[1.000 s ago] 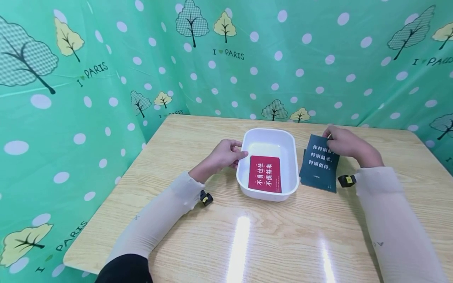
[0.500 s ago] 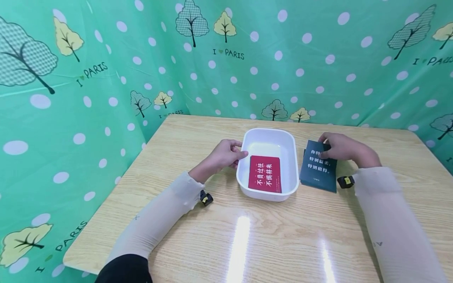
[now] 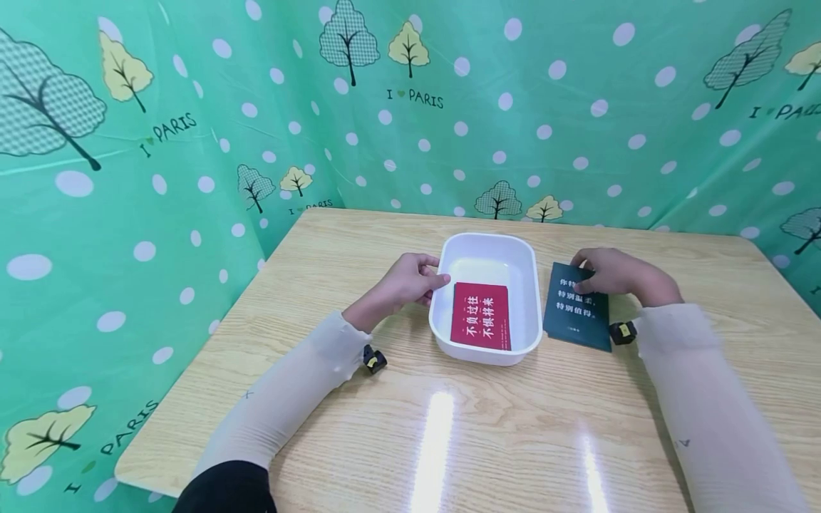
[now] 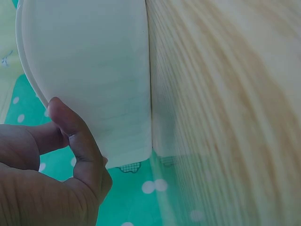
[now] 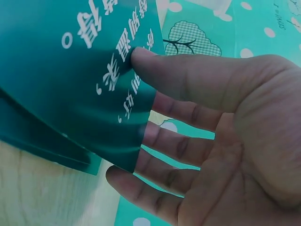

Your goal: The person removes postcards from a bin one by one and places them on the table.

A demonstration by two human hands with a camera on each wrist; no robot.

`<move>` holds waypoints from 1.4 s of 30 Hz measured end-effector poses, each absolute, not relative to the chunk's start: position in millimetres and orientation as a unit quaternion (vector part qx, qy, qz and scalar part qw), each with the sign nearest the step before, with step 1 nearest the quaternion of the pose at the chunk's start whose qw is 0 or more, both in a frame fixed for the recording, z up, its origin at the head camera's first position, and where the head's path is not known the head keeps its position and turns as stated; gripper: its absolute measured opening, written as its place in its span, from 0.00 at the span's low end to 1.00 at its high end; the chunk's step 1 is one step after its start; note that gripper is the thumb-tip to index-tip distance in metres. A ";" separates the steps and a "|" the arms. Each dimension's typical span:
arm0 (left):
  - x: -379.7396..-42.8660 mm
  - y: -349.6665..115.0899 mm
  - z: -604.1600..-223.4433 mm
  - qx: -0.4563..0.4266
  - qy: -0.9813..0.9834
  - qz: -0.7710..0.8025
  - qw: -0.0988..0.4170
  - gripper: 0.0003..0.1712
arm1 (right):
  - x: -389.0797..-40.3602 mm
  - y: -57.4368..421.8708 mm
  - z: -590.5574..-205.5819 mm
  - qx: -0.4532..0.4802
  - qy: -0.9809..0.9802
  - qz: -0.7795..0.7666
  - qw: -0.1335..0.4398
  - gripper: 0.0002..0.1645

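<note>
Where my left hand (image 3: 410,279) grips, mid-frame: white rectangular plastic tub (image 3: 487,260)
Right hand (image 3: 612,272), centre-right: pinching dark-green rectangular card (image 3: 574,317)

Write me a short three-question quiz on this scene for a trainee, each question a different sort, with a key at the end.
1. Multiple choice: What lies inside the white tub?
a) a blue cup
b) a red card with white writing
c) a folded cloth

2. True or false: The right hand holds a dark teal card, with the thumb on its printed face.

3. Fill in the blank: In the head view, the left hand holds the tub at its ____ side.

Key: 1. b; 2. true; 3. left
</note>
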State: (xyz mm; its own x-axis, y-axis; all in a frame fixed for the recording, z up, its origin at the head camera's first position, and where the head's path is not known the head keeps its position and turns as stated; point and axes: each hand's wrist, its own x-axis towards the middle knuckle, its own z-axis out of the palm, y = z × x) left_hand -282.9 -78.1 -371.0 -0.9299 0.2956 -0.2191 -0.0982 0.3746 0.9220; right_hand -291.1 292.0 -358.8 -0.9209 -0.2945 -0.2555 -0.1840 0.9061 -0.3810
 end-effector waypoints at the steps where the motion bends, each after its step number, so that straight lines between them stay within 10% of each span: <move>1: -282.7 -78.1 -371.1 0.061 0.810 0.556 0.177 0.27 | -291.3 291.8 -359.5 -0.122 0.964 -0.177 0.157 0.30; 31: -281.2 -77.6 -368.8 0.065 0.815 0.548 0.178 0.26 | -288.5 285.7 -359.7 -0.128 0.964 -0.159 0.169 0.26; 42: -280.5 -77.6 -369.3 0.060 0.816 0.549 0.174 0.27 | -289.5 267.9 -350.8 -0.170 0.972 -0.149 0.056 0.26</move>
State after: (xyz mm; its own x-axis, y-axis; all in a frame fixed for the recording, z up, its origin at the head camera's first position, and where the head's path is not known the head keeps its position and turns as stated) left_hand -280.5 -77.6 -369.3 -0.9327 0.2878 -0.2175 -0.0930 0.3907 0.9158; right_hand -289.5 267.9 -350.8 -0.9360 -0.3472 -0.0573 -0.3140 0.8976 -0.3095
